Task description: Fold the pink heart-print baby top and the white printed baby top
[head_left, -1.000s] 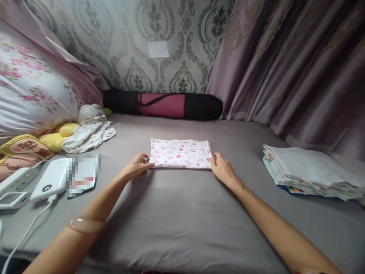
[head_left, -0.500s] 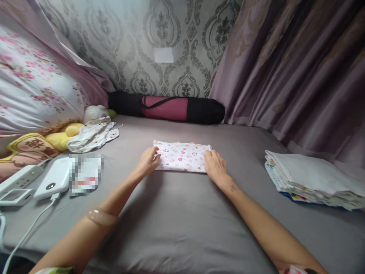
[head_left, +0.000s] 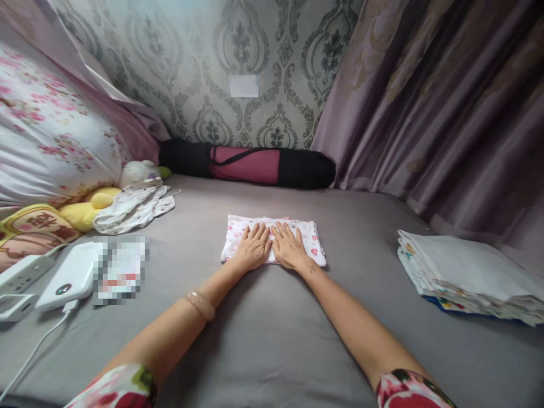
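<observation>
A white cloth with pink and red prints [head_left: 315,241] is folded into a flat rectangle on the grey sheet [head_left: 255,340]. My left hand [head_left: 254,247] lies flat on its left-centre part, fingers spread and pointing away from me. Just beside it, my right hand [head_left: 288,246] rests palm down on the right-centre part, its fingers also apart. The two hands nearly meet at the thumbs. Parts of the cloth under both palms are hidden.
A stack of folded white cloths [head_left: 467,272] is at the right. On the left are a white power bank [head_left: 72,277], a power strip [head_left: 25,272], a crumpled cloth [head_left: 131,209] and a yellow plush [head_left: 83,215]. A black and maroon bag [head_left: 246,164] lies along the wall.
Both hands have moved inward from the cloth's left and right edges to its middle. Their fingers have let go of the edges and now lie flat on top.
</observation>
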A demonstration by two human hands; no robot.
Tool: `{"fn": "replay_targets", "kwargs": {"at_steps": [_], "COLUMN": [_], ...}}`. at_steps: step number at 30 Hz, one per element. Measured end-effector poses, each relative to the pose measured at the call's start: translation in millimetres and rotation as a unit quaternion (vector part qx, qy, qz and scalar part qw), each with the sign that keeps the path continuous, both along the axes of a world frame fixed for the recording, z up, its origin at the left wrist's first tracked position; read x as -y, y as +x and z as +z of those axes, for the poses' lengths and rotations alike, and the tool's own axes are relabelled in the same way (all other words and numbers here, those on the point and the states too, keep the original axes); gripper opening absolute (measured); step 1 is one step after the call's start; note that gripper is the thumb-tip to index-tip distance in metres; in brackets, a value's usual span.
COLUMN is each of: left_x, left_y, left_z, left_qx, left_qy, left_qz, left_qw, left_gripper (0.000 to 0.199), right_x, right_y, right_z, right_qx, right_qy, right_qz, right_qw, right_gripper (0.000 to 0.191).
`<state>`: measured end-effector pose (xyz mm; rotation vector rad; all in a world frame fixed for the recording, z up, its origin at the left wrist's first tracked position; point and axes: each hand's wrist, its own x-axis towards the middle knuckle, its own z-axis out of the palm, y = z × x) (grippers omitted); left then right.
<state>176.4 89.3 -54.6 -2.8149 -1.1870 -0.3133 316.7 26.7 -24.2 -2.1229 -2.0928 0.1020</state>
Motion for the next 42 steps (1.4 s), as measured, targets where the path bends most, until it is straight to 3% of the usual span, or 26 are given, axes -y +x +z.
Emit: {"fn": "replay_targets", "kwargs": {"at_steps": [5, 12, 16, 19, 25, 30, 34, 39, 42], "left_x": [0, -2, -5, -4, -4, -7, -12, -18, -16], "left_y": [1, -1, -1, 1, 4, 3, 6, 9, 10], "left_z": [-0.9, 22.0, 30.9, 26.4, 9.0, 16.8, 19.6, 11.2, 14.2], "left_qx": [-0.011, -0.017, 0.005, 0.023, 0.007, 0.026, 0.058, 0.024, 0.019], "left_qy": [-0.017, -0.063, -0.046, -0.022, -0.034, -0.017, 0.012, -0.021, -0.034], "left_qz": [0.003, -0.019, 0.018, 0.042, 0.03, 0.023, 0.006, -0.016, -0.005], "left_qw": [1.0, 0.998, 0.999, 0.999, 0.999, 0.999, 0.998, 0.999, 0.999], "left_gripper": [0.056, 0.053, 0.052, 0.055, 0.054, 0.051, 0.051, 0.05, 0.05], "right_x": [1, -1, -2, -1, -1, -3, -8, -16, -16], "right_y": [0, 3, 7, 8, 8, 9, 10, 13, 14], "right_z": [-3.3, 4.4, 11.9, 10.9, -1.1, 1.9, 5.1, -3.2, -5.5], "right_qx": [0.001, -0.019, -0.017, 0.0, -0.005, -0.01, -0.002, -0.009, -0.016], "right_qy": [0.0, -0.028, -0.004, 0.036, 0.009, 0.012, 0.061, 0.021, 0.02], "right_qz": [-0.001, 0.01, -0.002, -0.014, -0.019, -0.021, -0.005, 0.027, 0.026], "right_qw": [1.0, 0.999, 1.0, 0.999, 1.0, 1.0, 0.998, 0.999, 0.999], "right_gripper": [0.056, 0.056, 0.056, 0.056, 0.052, 0.052, 0.054, 0.056, 0.056]}}
